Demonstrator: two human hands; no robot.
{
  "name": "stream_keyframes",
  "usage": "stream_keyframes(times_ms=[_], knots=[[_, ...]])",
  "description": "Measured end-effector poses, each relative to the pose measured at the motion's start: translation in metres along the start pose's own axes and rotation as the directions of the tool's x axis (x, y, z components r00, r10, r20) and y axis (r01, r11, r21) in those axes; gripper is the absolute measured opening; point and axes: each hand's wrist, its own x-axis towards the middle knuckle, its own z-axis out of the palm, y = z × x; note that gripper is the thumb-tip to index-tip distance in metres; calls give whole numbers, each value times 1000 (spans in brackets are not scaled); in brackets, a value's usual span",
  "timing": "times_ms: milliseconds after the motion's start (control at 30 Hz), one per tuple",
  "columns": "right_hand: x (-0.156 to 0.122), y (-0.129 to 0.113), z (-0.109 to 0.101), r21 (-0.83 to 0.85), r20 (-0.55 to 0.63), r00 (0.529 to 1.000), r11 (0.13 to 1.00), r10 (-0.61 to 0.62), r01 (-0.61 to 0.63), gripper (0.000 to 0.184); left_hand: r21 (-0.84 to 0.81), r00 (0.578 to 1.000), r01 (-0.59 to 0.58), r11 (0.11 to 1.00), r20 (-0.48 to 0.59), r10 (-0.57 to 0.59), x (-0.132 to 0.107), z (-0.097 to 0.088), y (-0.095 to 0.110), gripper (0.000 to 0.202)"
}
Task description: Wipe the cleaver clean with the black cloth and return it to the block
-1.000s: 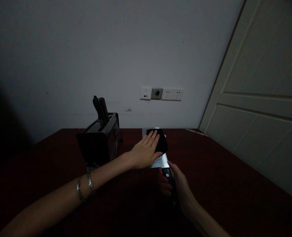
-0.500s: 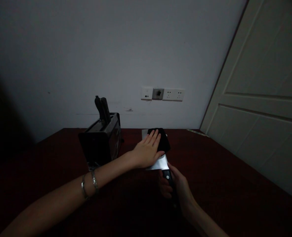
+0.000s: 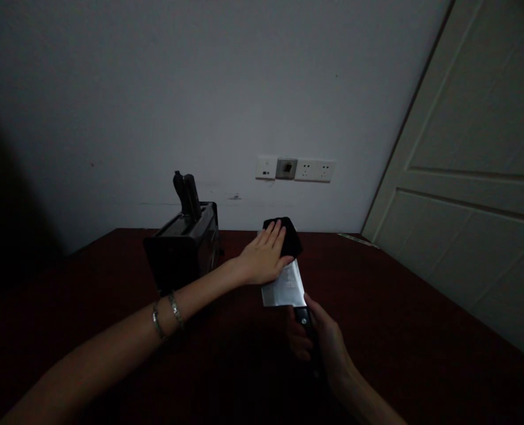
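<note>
A cleaver [image 3: 283, 286] with a broad, shiny blade is held in front of me, its blade pointing away. My right hand [image 3: 326, 336] is closed around its black handle [image 3: 303, 317]. A black cloth [image 3: 292, 241] lies over the far part of the blade. Flat on the cloth and blade rests my left hand [image 3: 264, 257], palm down, fingers stretched out and the thumb apart. The blade's far end is mostly hidden by the cloth and this hand.
A dark knife block [image 3: 173, 254] stands to the left, with black-handled knives [image 3: 187, 195] upright in it. The dark red table [image 3: 368, 307] reaches a wall with sockets [image 3: 315, 170]. A thin strip [image 3: 358, 240] lies at the far right edge, near a white panelled door [image 3: 474, 236].
My left hand and the cloth have slid farther along the blade, away from the handle. More bare blade shows near the handle. My right hand keeps its grip.
</note>
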Motion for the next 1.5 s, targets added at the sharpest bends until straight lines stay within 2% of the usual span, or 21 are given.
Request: stream_keyframes(times_ms=[67, 133, 333, 400, 533, 600, 667, 867, 933, 1100, 1167, 1367, 1433, 1500], knots=[[0, -1, 1, 12, -12, 1000, 1000, -1, 1, 38, -4, 1000, 29, 1000, -1, -29, 3, -1, -8, 70], [0, -2, 1, 26, -19, 1000, 1000, 8, -7, 38, 4, 1000, 15, 1000, -3, -15, -2, -1, -6, 70], [-1, -7, 1, 49, -4, 1000, 999, -21, 22, 40, 17, 983, -181, 983, -30, 182, -30, 1, 22, 69], [-2, -7, 0, 53, -2, 1000, 998, -15, 15, 39, 16, 988, -151, 988, -7, 151, -27, 0, 17, 68], [-4, -5, -2, 33, 17, 999, 999, -31, 30, 36, 30, 999, -19, 999, 27, 18, -12, -3, -7, 69], [-4, -6, -3, 41, 33, 999, 999, -30, 28, 36, 36, 999, -15, 999, 33, 14, -11, -4, -13, 68], [-4, -8, -3, 62, 57, 998, 998, -25, 22, 36, 38, 998, -48, 998, 36, 47, -18, -3, -9, 68], [-2, -10, -4, 47, 88, 996, 999, -21, 17, 40, 53, 984, -180, 982, 3, 180, -52, 1, 24, 68], [-2, -9, -5, 59, 93, 996, 998, -10, 4, 40, 53, 987, -158, 986, 32, 156, -49, -1, 21, 67], [-4, -9, -4, 97, 95, 995, 995, 25, -35, 39, 43, 997, -17, 999, 78, 14, -26, -8, -5, 67], [-3, -10, -3, 103, 90, 996, 994, 29, -38, 40, 38, 996, -33, 999, 81, 30, -25, -8, -5, 67], [-2, -13, 0, 82, 61, 998, 996, 9, -14, 52, 44, 974, -226, 973, 23, 225, -48, -3, 24, 67], [-1, -12, 0, 93, 64, 998, 996, 4, -10, 52, 31, 976, -211, 977, 54, 209, -45, -2, 22, 66], [0, -11, -2, 109, 76, 997, 994, 5, -13, 50, 16, 986, -142, 990, 93, 140, -33, -1, 10, 67]])
